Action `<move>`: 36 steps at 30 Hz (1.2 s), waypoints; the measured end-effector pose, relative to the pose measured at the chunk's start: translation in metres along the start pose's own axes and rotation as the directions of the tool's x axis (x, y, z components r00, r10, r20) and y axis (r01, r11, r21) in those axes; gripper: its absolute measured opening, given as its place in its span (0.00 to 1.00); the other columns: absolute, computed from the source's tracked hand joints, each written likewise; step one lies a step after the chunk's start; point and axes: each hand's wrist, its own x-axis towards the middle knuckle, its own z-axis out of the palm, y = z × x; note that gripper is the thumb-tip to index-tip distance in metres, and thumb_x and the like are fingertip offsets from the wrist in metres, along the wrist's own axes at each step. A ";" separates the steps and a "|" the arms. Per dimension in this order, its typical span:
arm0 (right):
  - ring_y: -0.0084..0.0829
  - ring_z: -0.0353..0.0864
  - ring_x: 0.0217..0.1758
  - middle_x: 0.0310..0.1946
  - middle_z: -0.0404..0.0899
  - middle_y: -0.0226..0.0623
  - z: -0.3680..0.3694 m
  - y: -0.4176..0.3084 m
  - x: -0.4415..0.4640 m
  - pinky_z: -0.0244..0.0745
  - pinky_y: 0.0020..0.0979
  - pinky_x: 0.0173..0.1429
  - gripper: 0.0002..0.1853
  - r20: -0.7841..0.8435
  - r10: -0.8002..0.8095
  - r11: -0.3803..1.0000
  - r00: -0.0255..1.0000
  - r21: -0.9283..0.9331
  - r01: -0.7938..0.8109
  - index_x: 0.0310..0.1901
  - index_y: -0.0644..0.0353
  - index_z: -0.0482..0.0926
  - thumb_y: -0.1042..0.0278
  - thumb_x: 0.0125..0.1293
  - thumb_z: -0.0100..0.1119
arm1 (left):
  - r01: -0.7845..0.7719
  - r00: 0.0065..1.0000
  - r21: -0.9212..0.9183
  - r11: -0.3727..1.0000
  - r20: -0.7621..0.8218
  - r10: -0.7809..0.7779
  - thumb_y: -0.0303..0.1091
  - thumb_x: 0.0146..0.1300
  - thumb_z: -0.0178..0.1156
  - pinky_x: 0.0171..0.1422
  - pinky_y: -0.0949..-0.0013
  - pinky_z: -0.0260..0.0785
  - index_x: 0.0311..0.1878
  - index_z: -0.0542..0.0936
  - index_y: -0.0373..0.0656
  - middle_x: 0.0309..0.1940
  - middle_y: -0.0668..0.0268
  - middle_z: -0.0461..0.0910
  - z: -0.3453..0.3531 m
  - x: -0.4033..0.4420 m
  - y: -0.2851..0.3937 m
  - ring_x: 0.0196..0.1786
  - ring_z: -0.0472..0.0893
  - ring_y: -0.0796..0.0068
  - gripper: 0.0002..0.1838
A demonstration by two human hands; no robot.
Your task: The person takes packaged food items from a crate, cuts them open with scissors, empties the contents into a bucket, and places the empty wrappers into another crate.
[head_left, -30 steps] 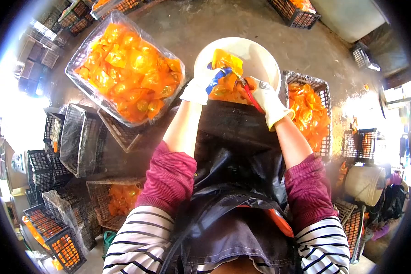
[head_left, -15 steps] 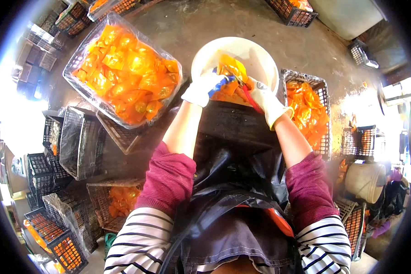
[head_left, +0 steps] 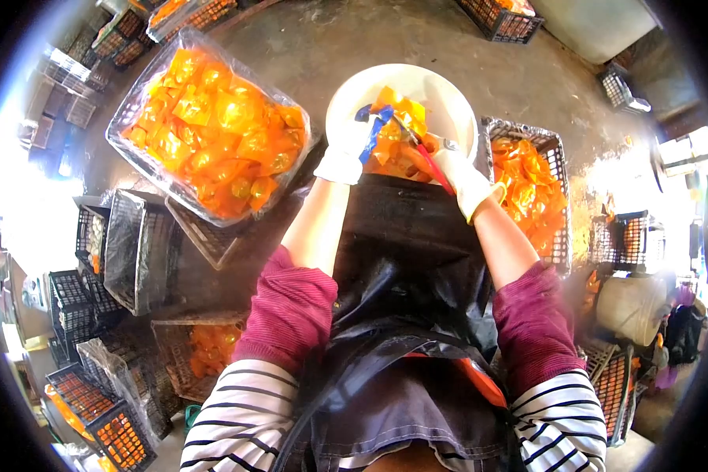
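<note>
Over a white basin (head_left: 448, 94) my left hand (head_left: 348, 151), in a white glove with blue on its fingers, is closed; whether it holds anything is hard to tell. Close beside its fingertips are orange and yellow glossy pieces (head_left: 397, 118) lying in the basin. My right hand (head_left: 455, 169), gloved in white with a yellow cuff, is wrapped round a red-handled tool (head_left: 436, 167). The tool's metal end points up and left, towards the pieces. Part of it is hidden by the fingers.
A plastic-lined crate (head_left: 212, 134) heaped with orange pieces stands at the left. Another black crate (head_left: 557, 149) of orange pieces is right of the basin. Stacked crates (head_left: 134, 252) line the left side. A white bucket (head_left: 628, 308) lies at the right.
The yellow-orange piece that was up between my hands is now lower among the others. My left hand's blue fingers have drawn back a little from it. My right hand still grips the red tool.
</note>
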 end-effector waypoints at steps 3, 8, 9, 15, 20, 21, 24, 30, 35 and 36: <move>0.27 0.77 0.46 0.48 0.78 0.39 -0.001 0.023 0.012 0.77 0.26 0.45 0.16 -0.063 -0.098 0.962 0.993 0.250 0.111 0.57 0.64 0.74 0.69 0.71 0.51 | -0.025 1.000 0.062 0.998 -0.002 0.025 0.43 0.65 0.63 0.52 0.71 0.71 0.52 0.80 0.35 0.40 0.58 0.83 -0.002 0.001 -0.001 0.43 0.79 0.68 0.21; 0.26 0.78 0.42 0.43 0.79 0.36 -0.006 0.033 0.019 0.77 0.28 0.41 0.15 -0.137 -0.211 0.969 0.968 0.103 0.226 0.56 0.62 0.75 0.68 0.71 0.50 | -0.001 0.999 -0.070 0.998 -0.044 -0.003 0.43 0.65 0.62 0.52 0.71 0.71 0.53 0.79 0.35 0.42 0.57 0.83 0.008 0.000 -0.001 0.46 0.80 0.68 0.21; 0.27 0.78 0.46 0.45 0.78 0.36 -0.006 0.028 0.015 0.79 0.27 0.42 0.15 -0.143 -0.171 0.977 0.975 0.100 0.186 0.57 0.63 0.75 0.69 0.72 0.48 | -0.172 0.985 -0.073 0.982 -0.026 0.171 0.43 0.65 0.62 0.52 0.71 0.71 0.54 0.78 0.34 0.43 0.56 0.83 0.010 0.000 -0.002 0.47 0.79 0.68 0.22; 0.23 0.76 0.31 0.31 0.80 0.36 0.007 0.013 -0.005 0.69 0.24 0.32 0.16 -0.262 -0.055 0.809 0.964 0.554 0.197 0.50 0.56 0.80 0.56 0.70 0.52 | 0.047 0.988 0.078 0.996 0.143 -0.058 0.44 0.66 0.60 0.57 0.71 0.69 0.57 0.75 0.31 0.49 0.53 0.81 0.008 -0.003 0.008 0.52 0.77 0.68 0.26; 0.23 0.76 0.32 0.34 0.81 0.35 0.004 0.011 0.003 0.70 0.23 0.38 0.14 -0.282 -0.088 0.882 0.955 0.423 0.206 0.51 0.56 0.80 0.61 0.72 0.50 | 0.095 0.995 -0.010 0.995 0.020 -0.095 0.45 0.68 0.57 0.60 0.69 0.68 0.55 0.77 0.34 0.49 0.55 0.81 0.014 -0.013 0.028 0.53 0.78 0.64 0.23; 0.23 0.76 0.32 0.34 0.81 0.35 0.003 0.013 0.005 0.70 0.23 0.38 0.14 -0.320 -0.146 0.905 0.936 0.340 0.257 0.51 0.56 0.80 0.61 0.72 0.50 | -0.008 1.000 0.060 0.998 -0.010 0.009 0.45 0.68 0.56 0.60 0.68 0.67 0.55 0.77 0.35 0.49 0.55 0.81 0.015 -0.014 0.029 0.53 0.78 0.63 0.23; 0.23 0.76 0.33 0.36 0.80 0.36 -0.002 0.012 0.003 0.72 0.23 0.37 0.14 -0.437 -0.298 0.936 0.849 0.040 0.349 0.52 0.57 0.79 0.62 0.72 0.51 | -0.381 0.876 0.565 0.732 -0.033 0.482 0.34 0.63 0.62 0.51 0.73 0.74 0.54 0.77 0.35 0.47 0.61 0.80 0.011 -0.005 0.009 0.44 0.80 0.72 0.18; 0.28 0.83 0.36 0.43 0.81 0.43 -0.012 0.003 -0.015 0.78 0.27 0.33 0.21 -0.473 -0.224 0.686 0.852 0.545 0.483 0.60 0.61 0.71 0.59 0.71 0.52 | -0.155 0.988 -0.085 0.984 -0.014 0.154 0.34 0.64 0.58 0.55 0.70 0.70 0.51 0.80 0.38 0.44 0.63 0.82 -0.008 0.008 -0.018 0.49 0.80 0.68 0.15; 0.28 0.81 0.24 0.38 0.84 0.48 -0.051 0.003 -0.062 0.77 0.25 0.33 0.23 -0.485 -0.220 0.825 0.846 0.371 0.427 0.58 0.62 0.72 0.53 0.73 0.46 | 0.079 0.993 -0.295 0.952 -0.059 -0.101 0.30 0.65 0.57 0.44 0.74 0.71 0.48 0.81 0.38 0.39 0.63 0.83 -0.016 -0.008 0.014 0.40 0.81 0.74 0.11; 0.29 0.82 0.25 0.38 0.84 0.48 -0.069 0.012 -0.064 0.79 0.26 0.35 0.23 -0.464 -0.220 0.844 0.858 0.350 0.406 0.59 0.64 0.72 0.54 0.74 0.43 | 0.091 0.992 -0.339 0.936 -0.051 -0.115 0.29 0.66 0.56 0.50 0.72 0.74 0.49 0.80 0.36 0.42 0.60 0.83 -0.016 -0.008 0.017 0.43 0.82 0.70 0.12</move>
